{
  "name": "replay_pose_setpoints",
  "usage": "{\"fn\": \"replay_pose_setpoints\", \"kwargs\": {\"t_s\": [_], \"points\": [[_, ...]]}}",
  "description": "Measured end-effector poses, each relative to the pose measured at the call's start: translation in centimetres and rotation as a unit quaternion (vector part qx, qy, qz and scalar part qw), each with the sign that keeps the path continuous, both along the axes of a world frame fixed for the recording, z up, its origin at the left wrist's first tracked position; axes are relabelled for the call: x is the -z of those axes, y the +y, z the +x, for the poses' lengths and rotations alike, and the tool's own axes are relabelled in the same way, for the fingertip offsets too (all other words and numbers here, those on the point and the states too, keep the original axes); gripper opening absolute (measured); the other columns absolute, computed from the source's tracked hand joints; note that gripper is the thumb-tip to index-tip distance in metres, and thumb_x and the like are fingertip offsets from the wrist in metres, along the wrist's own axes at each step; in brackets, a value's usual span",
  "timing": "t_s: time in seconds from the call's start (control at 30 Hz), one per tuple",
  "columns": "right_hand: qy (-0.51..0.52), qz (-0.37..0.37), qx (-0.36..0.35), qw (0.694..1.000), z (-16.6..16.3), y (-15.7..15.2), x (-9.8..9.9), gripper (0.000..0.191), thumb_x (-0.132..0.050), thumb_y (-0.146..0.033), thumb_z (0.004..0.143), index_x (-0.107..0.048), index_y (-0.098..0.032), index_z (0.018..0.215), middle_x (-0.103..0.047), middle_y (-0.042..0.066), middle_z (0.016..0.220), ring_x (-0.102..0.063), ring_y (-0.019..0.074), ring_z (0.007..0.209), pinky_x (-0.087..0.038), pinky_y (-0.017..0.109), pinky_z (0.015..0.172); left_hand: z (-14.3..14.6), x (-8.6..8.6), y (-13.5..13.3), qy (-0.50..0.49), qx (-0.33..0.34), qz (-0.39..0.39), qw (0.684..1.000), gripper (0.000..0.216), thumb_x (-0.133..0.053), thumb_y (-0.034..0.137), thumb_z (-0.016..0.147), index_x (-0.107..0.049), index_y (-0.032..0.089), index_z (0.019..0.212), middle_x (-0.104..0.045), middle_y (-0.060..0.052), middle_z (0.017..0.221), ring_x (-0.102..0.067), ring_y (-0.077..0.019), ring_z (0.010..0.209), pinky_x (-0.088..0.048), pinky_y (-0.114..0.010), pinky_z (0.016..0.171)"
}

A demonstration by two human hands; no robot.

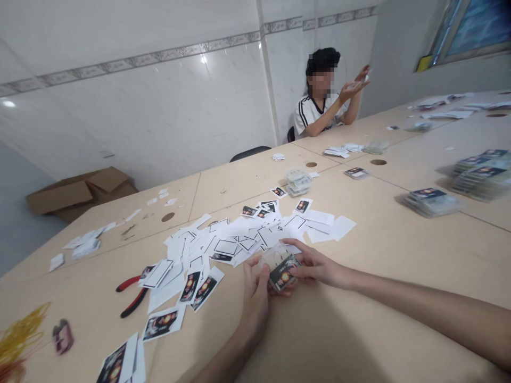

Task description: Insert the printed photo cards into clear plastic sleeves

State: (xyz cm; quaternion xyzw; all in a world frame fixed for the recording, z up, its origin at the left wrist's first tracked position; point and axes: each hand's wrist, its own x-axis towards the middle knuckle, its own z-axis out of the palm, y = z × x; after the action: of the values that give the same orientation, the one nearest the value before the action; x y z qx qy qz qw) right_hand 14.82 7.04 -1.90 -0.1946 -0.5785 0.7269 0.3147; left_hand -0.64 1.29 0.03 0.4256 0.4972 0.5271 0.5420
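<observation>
Between both hands I hold a clear plastic box (275,256) with a dark printed label (284,274) on its lower half. My left hand (256,290) grips the box's left side, thumb on its front. On the right side my right hand (311,264) grips it, with the thumb against the label. Just beyond the box lies a loose pile of white cards with black frames (227,247). Several dark printed cards (205,287) are scattered to the left of my hands.
Red-and-black-handled pliers (136,300) lie partly under cards. Yellow rubber bands (22,332) are at the left edge. Clear boxes are stacked mid-table (298,182) and at right (431,202). A co-worker (319,114) sits across, hands raised. A cardboard box (80,194) stands beyond the table.
</observation>
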Motion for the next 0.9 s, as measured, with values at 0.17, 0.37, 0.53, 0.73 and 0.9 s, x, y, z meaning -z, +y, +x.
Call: {"fn": "replay_pose_setpoints", "kwargs": {"t_s": [0.17,0.37,0.53,0.73,0.9], "points": [[0.011,0.011,0.031,0.999,0.1,0.4,0.0,0.052,-0.057,-0.033,0.072,-0.032,-0.023,0.117,-0.048,-0.004,0.066,-0.037,0.0038,0.044,-0.028,0.017,0.039,0.0,0.0,0.0,0.024,0.004,0.006,1.0,0.033,-0.046,0.04,0.076,-0.029,0.021,0.097,-0.064,-0.001,0.068,-0.062,-0.0154,0.05,-0.045,-0.023,0.043],[-0.014,0.069,0.026,0.997,0.2,-0.1,0.0,0.05,-0.053,-0.028,0.076,-0.028,-0.023,0.119,-0.048,-0.003,0.07,-0.04,0.0042,0.048,-0.031,0.017,0.043,0.2,-0.5,-0.1,0.087,0.06,0.01,0.994,0.06,-0.059,0.029,0.067,-0.019,0.02,0.111,-0.059,0.004,0.056,-0.057,-0.0127,0.04,-0.045,-0.022,0.041],[-0.028,0.082,0.037,0.996,-0.1,-0.5,0.1,0.057,-0.058,-0.024,0.072,-0.026,-0.023,0.119,-0.051,-0.001,0.075,-0.051,0.0093,0.063,-0.038,0.02,0.055,0.3,-0.6,-0.4,0.102,0.092,0.012,0.99,0.061,-0.06,0.025,0.066,-0.02,0.023,0.111,-0.056,0.004,0.063,-0.056,-0.0111,0.043,-0.046,-0.022,0.042],[-0.061,0.121,0.06,0.989,-0.1,-0.8,-0.1,0.053,-0.056,-0.03,0.074,-0.027,-0.023,0.118,-0.051,-0.002,0.071,-0.046,0.0071,0.054,-0.035,0.018,0.048,0.3,-0.4,-0.5,0.114,0.087,0.02,0.989,0.059,-0.06,0.024,0.067,-0.019,0.025,0.11,-0.055,0.004,0.066,-0.053,-0.0082,0.042,-0.044,-0.02,0.041],[-0.047,0.097,0.043,0.993,0.2,-0.8,-0.1,0.047,-0.045,-0.039,0.079,-0.026,-0.023,0.119,-0.043,-0.006,0.06,-0.04,0.0051,0.044,-0.031,0.016,0.041,0.3,-0.3,-0.4,0.118,0.097,0.031,0.988,0.057,-0.058,0.024,0.069,-0.018,0.025,0.11,-0.053,0.005,0.067,-0.051,-0.0067,0.041,-0.043,-0.019,0.04]]}}
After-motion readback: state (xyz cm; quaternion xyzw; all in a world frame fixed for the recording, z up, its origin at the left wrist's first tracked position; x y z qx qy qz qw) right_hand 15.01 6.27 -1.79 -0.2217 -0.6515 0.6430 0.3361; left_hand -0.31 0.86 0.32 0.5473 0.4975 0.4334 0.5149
